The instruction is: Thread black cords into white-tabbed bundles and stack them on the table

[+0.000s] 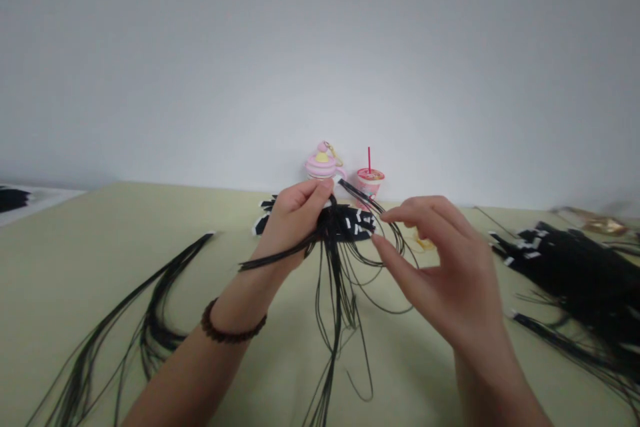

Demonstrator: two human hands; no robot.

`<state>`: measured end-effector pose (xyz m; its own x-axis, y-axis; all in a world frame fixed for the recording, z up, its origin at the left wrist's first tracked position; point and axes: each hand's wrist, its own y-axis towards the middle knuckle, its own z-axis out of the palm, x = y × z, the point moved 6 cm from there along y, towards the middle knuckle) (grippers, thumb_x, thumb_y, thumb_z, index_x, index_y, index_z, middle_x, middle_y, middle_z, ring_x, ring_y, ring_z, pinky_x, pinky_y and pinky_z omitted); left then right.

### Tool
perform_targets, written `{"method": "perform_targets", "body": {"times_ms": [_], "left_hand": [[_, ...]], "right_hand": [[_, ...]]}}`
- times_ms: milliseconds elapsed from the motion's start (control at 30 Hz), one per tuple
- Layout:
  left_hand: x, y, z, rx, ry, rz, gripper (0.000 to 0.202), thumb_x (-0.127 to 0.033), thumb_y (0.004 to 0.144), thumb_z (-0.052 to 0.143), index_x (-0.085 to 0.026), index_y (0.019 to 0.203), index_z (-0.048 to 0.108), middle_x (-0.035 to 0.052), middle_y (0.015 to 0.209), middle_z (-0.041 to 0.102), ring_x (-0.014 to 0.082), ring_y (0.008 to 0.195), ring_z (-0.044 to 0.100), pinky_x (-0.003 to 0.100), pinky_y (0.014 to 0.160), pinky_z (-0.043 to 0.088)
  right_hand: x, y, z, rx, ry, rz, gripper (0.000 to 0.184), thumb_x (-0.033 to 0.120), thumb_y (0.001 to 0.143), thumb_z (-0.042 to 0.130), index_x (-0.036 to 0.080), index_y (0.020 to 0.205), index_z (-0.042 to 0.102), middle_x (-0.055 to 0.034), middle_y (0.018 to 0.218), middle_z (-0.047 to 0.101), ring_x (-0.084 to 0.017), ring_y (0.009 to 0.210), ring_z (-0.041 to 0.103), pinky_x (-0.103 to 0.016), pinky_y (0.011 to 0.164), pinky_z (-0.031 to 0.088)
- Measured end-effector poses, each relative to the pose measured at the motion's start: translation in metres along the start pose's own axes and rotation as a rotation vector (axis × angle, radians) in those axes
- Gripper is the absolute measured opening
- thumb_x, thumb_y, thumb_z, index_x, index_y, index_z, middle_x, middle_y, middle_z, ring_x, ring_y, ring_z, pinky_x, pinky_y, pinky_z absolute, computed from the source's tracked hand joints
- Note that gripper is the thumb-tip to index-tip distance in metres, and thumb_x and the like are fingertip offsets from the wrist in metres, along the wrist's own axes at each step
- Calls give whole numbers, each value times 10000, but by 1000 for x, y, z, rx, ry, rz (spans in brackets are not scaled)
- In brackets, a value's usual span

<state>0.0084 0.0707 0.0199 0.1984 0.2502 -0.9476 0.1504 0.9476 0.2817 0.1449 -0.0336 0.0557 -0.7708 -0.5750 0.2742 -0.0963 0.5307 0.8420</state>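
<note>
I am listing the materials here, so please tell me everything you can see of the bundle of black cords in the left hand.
The bundle of black cords is many thin, limp strands, string-like, with small white tags showing near the top. The left hand grips it at its upper end, above the table. Below the grip the strands hang and spread loose; a few curl into loops toward the right hand, whose thumb and forefinger stand apart beside them.
</note>
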Motion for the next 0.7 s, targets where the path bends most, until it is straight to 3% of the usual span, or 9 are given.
{"method": "perform_targets", "body": {"times_ms": [100, 200, 367, 533, 700], "left_hand": [[-2, 2, -6, -34, -11, 2, 296, -383, 775, 589, -176, 608, 460, -54, 494, 407, 57, 406, 360, 187, 368, 267], [-6, 2, -14, -49, -52, 20, 281, -380, 782, 589, -176, 626, 474, -57, 481, 417, 50, 377, 374, 177, 346, 267], [-15, 2, -21, 43, -204, 12, 266, -366, 810, 577, -168, 655, 492, -48, 505, 464, 37, 379, 413, 155, 342, 296], [-15, -1, -12, 176, -373, -48, 238, -310, 825, 579, -154, 670, 488, -49, 562, 465, 11, 406, 405, 125, 364, 316], [-12, -5, -1, 215, -556, -152, 221, -242, 851, 547, -134, 668, 487, -49, 588, 435, 1, 442, 419, 99, 396, 352]], "right_hand": [[19, -7, 5, 132, 242, 32, 186, 125, 760, 611, 196, 927, 571, -10, 828, 568, -119, 753, 530, -247, 679, 446], [29, -12, 21, 345, 398, 32, 82, 125, 766, 602, 187, 803, 561, 22, 752, 562, -92, 715, 533, -226, 671, 438], [12, -15, 44, 585, 421, 55, 33, 158, 757, 624, 174, 744, 598, 22, 720, 583, -85, 675, 544, -224, 634, 433], [8, -16, 48, 539, 424, 22, 95, 95, 734, 617, 175, 786, 614, 7, 763, 611, -90, 669, 552, -217, 621, 446], [17, -20, 45, 346, 384, -108, 183, 67, 797, 562, 181, 925, 627, 2, 863, 656, -84, 759, 592, -193, 684, 461]]}}
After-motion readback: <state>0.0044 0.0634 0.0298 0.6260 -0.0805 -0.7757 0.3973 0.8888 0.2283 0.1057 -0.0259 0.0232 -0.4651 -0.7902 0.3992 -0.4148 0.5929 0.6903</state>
